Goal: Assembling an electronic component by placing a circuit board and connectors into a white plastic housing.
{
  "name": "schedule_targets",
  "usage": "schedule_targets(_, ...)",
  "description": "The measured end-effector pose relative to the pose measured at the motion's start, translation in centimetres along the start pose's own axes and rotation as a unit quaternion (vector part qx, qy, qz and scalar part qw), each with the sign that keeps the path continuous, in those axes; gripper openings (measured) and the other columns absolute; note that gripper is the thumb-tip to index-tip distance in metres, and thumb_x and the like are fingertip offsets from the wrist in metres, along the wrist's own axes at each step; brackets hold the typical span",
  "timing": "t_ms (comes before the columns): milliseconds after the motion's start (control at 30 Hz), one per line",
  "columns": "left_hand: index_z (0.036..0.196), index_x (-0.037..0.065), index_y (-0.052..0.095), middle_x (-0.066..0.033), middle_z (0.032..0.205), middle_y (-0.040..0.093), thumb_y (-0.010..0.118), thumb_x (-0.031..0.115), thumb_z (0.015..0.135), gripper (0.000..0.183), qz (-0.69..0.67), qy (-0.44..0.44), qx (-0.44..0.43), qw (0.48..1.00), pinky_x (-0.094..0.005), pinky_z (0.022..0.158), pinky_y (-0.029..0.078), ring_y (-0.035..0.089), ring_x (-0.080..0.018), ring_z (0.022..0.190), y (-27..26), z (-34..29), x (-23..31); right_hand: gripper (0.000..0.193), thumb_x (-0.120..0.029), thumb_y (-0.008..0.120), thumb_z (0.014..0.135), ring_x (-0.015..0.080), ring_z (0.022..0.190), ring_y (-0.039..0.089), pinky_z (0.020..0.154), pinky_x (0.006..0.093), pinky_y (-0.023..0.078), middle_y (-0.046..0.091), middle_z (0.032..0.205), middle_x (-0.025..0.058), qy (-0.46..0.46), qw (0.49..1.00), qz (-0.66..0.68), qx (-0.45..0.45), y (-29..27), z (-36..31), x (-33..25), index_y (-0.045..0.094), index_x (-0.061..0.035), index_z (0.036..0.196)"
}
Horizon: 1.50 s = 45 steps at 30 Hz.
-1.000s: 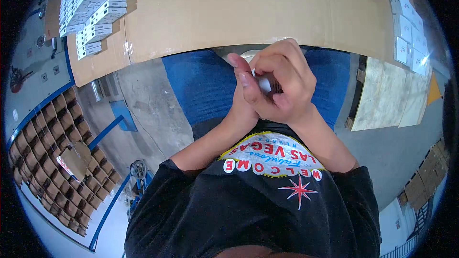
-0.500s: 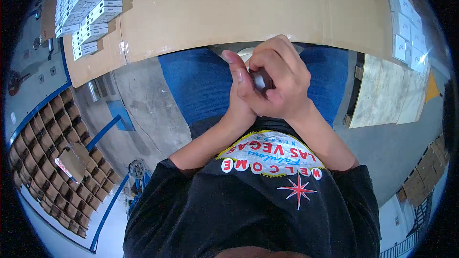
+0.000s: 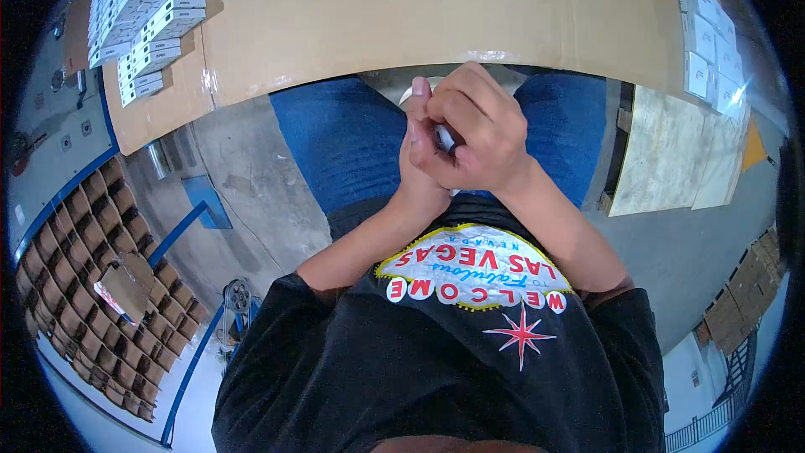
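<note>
Both hands are together above my lap, just in front of the table edge. My right hand (image 3: pixel 490 130) is closed, its fingers curled into a loose ring. Inside that ring shows a small dark and whitish thing (image 3: pixel 445 139), mostly hidden, whose kind I cannot make out. My left hand (image 3: pixel 419 159) presses against the right one from the left, thumb pointing up along the curled fingers. The left hand's other fingers are hidden behind the right hand. Past the thumb, a pale rounded thing (image 3: pixel 408 96) peeks out between my knees.
A cardboard-covered table (image 3: pixel 394 8) spans the far side. Stacked white boxes (image 3: pixel 151 8) stand at its left, more white boxes (image 3: pixel 713 46) at its right. A plywood sheet (image 3: pixel 662 151) lies at right; a divided cardboard grid (image 3: pixel 101 285) is at lower left.
The right hand's fingers have drawn tighter, and less of the thing inside shows. Both hands have moved slightly left. The view has shifted a little.
</note>
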State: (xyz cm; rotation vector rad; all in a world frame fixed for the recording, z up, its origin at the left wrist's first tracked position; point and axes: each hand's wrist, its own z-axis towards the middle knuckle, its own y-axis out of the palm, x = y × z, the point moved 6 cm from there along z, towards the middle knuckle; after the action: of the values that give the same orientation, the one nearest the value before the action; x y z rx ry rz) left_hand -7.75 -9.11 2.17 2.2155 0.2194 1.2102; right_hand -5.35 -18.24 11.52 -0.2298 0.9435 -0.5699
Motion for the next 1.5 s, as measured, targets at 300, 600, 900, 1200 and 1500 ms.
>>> schedule_targets(300,0.137,0.016,0.048,-0.0023,0.129,0.053,0.030,0.045,0.114,0.041,0.018,0.013,0.002,1.000,-0.0342,0.107,0.042,0.050,-0.0143,0.125,0.6,-1.8,1.3,0.026,-0.009,0.082,0.065,0.0288,0.070,0.062,0.060,0.0368,0.054,0.059,0.084,0.0099,0.013,0.999,0.036,-0.019,0.8,-0.7,0.0,0.064,-0.0040,0.083)
schedule_targets(600,0.133,0.020,0.050,0.0000,0.130,0.054,0.026,0.046,0.113,0.041,-0.004,-0.016,0.037,0.999,-0.0342,0.106,0.043,0.052,-0.0130,0.126,-0.5,-1.7,0.2,0.025,-0.006,0.079,0.063,0.0269,0.067,0.058,0.057,0.0349,0.050,0.055,0.079,0.0093,0.015,0.999,0.041,-0.019,1.2,-0.8,0.3,0.060,-0.0045,0.079)
schedule_targets(900,0.140,0.021,0.049,0.0015,0.128,0.056,0.031,0.049,0.113,0.043,-0.054,0.003,-0.004,0.999,-0.0321,0.103,0.046,0.054,-0.0121,0.121,0.1,-0.9,0.5,0.021,-0.006,0.078,0.069,0.0250,0.063,0.055,0.053,0.0318,0.046,0.055,0.076,0.0098,0.008,1.000,0.025,0.002,0.7,-0.8,0.2,0.059,-0.0027,0.078)
schedule_targets(1200,0.150,0.019,0.045,0.0017,0.130,0.056,0.031,0.053,0.113,0.052,0.007,-0.055,-0.004,0.998,-0.0332,0.105,0.045,0.055,-0.0121,0.122,-1.6,-0.5,-0.4,0.020,-0.008,0.078,0.074,0.0233,0.062,0.053,0.052,0.0316,0.043,0.056,0.073,0.0090,0.001,1.000,0.002,-0.007,0.4,-1.1,-0.2,0.059,-0.0022,0.077)
schedule_targets(1500,0.140,0.014,0.051,-0.0002,0.124,0.058,0.032,0.053,0.112,0.052,0.014,-0.156,0.048,0.987,-0.0327,0.103,0.045,0.055,-0.0122,0.115,-1.5,0.6,-0.4,0.019,-0.007,0.078,0.076,0.0241,0.062,0.055,0.053,0.0319,0.043,0.058,0.073,0.0093,-0.016,1.000,-0.016,-0.014,1.0,-0.9,-0.9,0.060,-0.0023,0.074)
